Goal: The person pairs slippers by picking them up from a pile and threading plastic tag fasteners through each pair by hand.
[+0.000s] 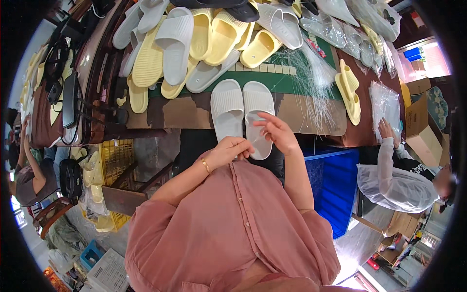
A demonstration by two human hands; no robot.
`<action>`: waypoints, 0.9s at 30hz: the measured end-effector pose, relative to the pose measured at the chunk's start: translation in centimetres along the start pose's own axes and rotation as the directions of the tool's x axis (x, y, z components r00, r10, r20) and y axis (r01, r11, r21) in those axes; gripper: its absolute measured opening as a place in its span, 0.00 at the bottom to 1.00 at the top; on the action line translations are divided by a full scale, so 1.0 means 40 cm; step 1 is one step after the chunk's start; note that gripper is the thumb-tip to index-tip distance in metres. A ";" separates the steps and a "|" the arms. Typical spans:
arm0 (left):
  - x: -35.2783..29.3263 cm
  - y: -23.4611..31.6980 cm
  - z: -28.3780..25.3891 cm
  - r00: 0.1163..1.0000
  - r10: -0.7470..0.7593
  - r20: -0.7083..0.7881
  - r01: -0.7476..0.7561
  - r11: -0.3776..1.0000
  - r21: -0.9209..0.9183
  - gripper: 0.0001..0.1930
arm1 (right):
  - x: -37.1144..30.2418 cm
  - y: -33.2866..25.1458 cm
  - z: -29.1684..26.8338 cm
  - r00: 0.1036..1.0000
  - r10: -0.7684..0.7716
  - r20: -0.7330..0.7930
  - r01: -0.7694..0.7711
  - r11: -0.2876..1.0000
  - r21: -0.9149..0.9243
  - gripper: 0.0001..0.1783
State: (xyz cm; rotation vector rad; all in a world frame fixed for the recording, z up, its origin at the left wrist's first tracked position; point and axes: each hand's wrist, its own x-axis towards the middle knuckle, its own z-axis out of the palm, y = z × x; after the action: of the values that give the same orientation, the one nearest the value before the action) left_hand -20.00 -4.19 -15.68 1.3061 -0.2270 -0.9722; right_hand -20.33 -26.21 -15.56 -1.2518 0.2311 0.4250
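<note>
A pair of light grey slippers, the left slipper (227, 102) and the right slipper (258, 95), lies side by side at the table's near edge, toes pointing away from me. My left hand (227, 152) is closed in front of their heels, thumb and fingers together; whatever it may pinch is too small to make out. Over the open foot part of the right slipper hovers my right hand (278, 135), its fingers apart and pointing left. A bundle of thin clear plastic strands (311, 78) is spread on the table, beyond my right hand.
Yellow slippers (148, 61) and grey slippers (174, 44) are heaped at the back left. A yellow pair (347, 91) lies at the right. A blue bin (335, 182) stands below the table. At the far right a person (396, 180) touches clear plastic bags (385, 109).
</note>
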 end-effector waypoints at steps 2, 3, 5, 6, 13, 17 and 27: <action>-0.004 -0.001 -0.005 0.996 -0.060 0.062 0.062 0.998 -0.030 0.16 | 0.016 0.024 -0.033 1.000 0.006 -0.026 -0.005 0.999 0.048 0.16; -0.008 -0.001 -0.010 0.986 -0.116 0.122 0.124 0.991 -0.057 0.17 | 0.021 0.025 -0.038 0.999 0.013 -0.049 -0.008 0.996 0.094 0.14; -0.005 -0.036 -0.031 0.977 -0.175 0.118 0.184 0.980 -0.069 0.17 | 0.017 0.033 -0.044 0.998 0.048 -0.026 -0.046 0.995 0.091 0.13; -0.004 -0.045 -0.038 0.965 -0.233 0.120 0.243 0.967 -0.080 0.17 | 0.012 0.036 -0.044 0.997 0.083 -0.009 -0.082 0.993 0.086 0.13; 0.021 -0.075 -0.081 0.933 -0.359 -0.036 0.323 0.875 -0.360 0.13 | -0.052 0.129 0.006 0.877 0.468 0.111 -0.475 0.879 0.040 0.12; 0.035 -0.071 -0.081 0.906 -0.417 -0.069 0.377 0.871 -0.315 0.13 | -0.094 0.160 0.048 0.798 0.581 0.160 -0.602 0.782 0.161 0.13; 0.054 -0.077 -0.099 0.882 -0.453 -0.130 0.413 0.876 -0.250 0.13 | -0.112 0.187 0.048 0.752 0.637 0.168 -0.651 0.678 0.342 0.13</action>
State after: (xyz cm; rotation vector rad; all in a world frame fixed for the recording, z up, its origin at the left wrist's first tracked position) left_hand -17.60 -2.76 -20.39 1.2600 0.3277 -1.2077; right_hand -27.70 -23.34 -19.68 -0.7366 0.7100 0.9688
